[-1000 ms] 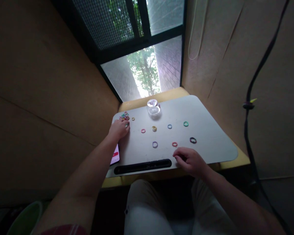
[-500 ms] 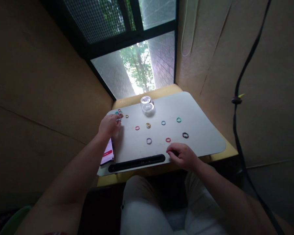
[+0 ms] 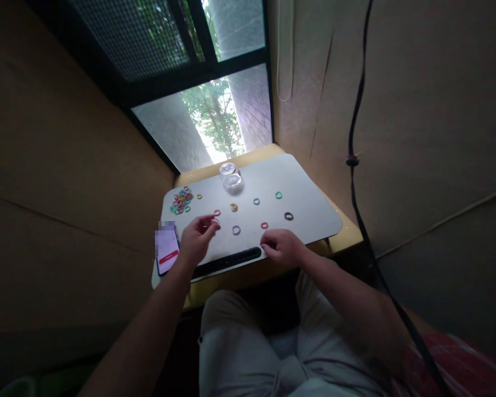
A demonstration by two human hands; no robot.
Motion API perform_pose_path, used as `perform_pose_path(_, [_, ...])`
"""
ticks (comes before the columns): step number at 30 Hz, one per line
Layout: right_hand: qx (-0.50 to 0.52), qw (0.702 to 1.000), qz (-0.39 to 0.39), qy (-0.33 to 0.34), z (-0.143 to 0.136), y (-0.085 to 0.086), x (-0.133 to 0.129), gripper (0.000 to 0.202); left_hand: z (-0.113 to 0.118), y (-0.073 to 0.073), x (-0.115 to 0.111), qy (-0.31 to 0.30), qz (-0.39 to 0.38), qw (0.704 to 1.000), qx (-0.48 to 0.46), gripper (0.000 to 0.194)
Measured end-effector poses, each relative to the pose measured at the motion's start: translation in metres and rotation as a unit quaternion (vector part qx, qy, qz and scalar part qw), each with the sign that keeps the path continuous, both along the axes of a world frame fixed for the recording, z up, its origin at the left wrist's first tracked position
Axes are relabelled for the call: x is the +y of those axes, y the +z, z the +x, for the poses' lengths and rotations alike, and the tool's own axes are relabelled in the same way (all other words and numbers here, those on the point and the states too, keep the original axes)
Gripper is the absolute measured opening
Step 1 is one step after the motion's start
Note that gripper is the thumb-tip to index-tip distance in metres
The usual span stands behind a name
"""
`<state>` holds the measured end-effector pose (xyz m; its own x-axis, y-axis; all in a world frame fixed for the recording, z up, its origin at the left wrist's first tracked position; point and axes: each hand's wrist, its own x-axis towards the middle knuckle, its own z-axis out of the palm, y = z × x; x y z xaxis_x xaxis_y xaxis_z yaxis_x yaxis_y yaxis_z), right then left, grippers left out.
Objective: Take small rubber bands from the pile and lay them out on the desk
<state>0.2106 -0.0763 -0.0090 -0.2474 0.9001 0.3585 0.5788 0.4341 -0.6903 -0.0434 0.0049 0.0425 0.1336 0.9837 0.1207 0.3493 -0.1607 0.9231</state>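
Note:
My left hand [image 3: 199,236] pinches a small pink ring [image 3: 216,222] between thumb and fingertips, just below another pink ring [image 3: 217,212] lying on the white board [image 3: 310,204]. My right hand [image 3: 281,246] rests closed at the board's front edge, below a red ring [image 3: 264,225]; whether it holds anything is hidden. Around them lie a purple ring [image 3: 236,230], a yellow ring pile [image 3: 233,207], a blue ring [image 3: 256,202], a green ring [image 3: 278,195] and a dark ring [image 3: 288,216]. A mixed heap of rings [image 3: 182,200] sits at the far left, beside a single yellow ring [image 3: 199,196].
A clear round container [image 3: 232,177] stands at the back of the board. A phone [image 3: 167,255] lies at the left edge. The black slot [image 3: 231,260] runs along the front edge. A dark cord [image 3: 352,187] hangs on the right.
My left hand has moved from the ring heap toward the front and right, now with a pink ring. My right hand stays by the front edge. The whole view has shifted.

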Motion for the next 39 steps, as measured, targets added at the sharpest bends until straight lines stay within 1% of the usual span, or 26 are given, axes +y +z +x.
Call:
perform_pose_path(3, [0.031,0.999,-0.012,-0.01,0.0,-0.002,0.004,0.009,0.038,-0.018,-0.035,-0.032,-0.044,0.997,-0.064,0.044])
perform_pose_path(5, [0.062,0.998,-0.021,-0.013,0.0,-0.005,0.006,0.012,0.06,-0.029,-0.049,-0.05,-0.052,0.993,-0.096,0.041])
perform_pose_path(7, [0.09,0.996,-0.026,-0.006,0.001,-0.007,0.009,0.015,0.076,-0.037,-0.055,-0.068,-0.048,0.99,-0.116,0.04])
perform_pose_path(10, [0.125,0.992,-0.027,0.016,0.003,-0.01,0.012,0.015,0.09,-0.044,-0.057,-0.075,-0.036,0.99,-0.116,0.038])
perform_pose_path(12, [0.135,0.99,-0.03,0.021,0.004,-0.011,0.014,0.012,0.092,-0.047,-0.056,-0.067,-0.026,0.992,-0.102,0.036])
perform_pose_path(16, [0.153,0.987,-0.05,0.005,0.004,-0.013,0.017,0.008,0.09,-0.05,-0.053,-0.068,-0.015,0.996,-0.062,0.034])
perform_pose_path(20, [0.174,0.983,-0.054,-0.004,0.004,-0.016,0.017,0.009,0.089,-0.053,-0.055,-0.058,0.018,0.998,0.017,0.029])
perform_pose_path(23, [0.171,0.984,-0.049,-0.016,0.004,-0.019,0.018,0.009,0.09,-0.052,-0.061,-0.043,0.051,0.996,0.058,0.024])
perform_pose_path(27, [0.178,0.983,-0.044,-0.033,0.003,-0.022,0.02,0.009,0.092,-0.047,-0.068,-0.043,0.067,0.993,0.086,0.022])
perform_pose_path(30, [0.19,0.98,-0.047,-0.041,0.002,-0.023,0.02,0.011,0.091,-0.047,-0.068,-0.056,0.067,0.993,0.081,0.02])
perform_pose_path(33, [0.196,0.978,-0.05,-0.044,0.002,-0.023,0.019,0.013,0.09,-0.05,-0.067,-0.074,0.043,0.996,0.04,0.018])
perform_pose_path(36, [0.195,0.978,-0.049,-0.046,0.002,-0.022,0.017,0.016,0.09,-0.054,-0.066,-0.085,0.013,0.996,-0.011,0.021])
perform_pose_path(39, [0.193,0.979,-0.045,-0.045,0.001,-0.021,0.015,0.018,0.09,-0.056,-0.065,-0.093,0.0,0.995,-0.035,0.026])
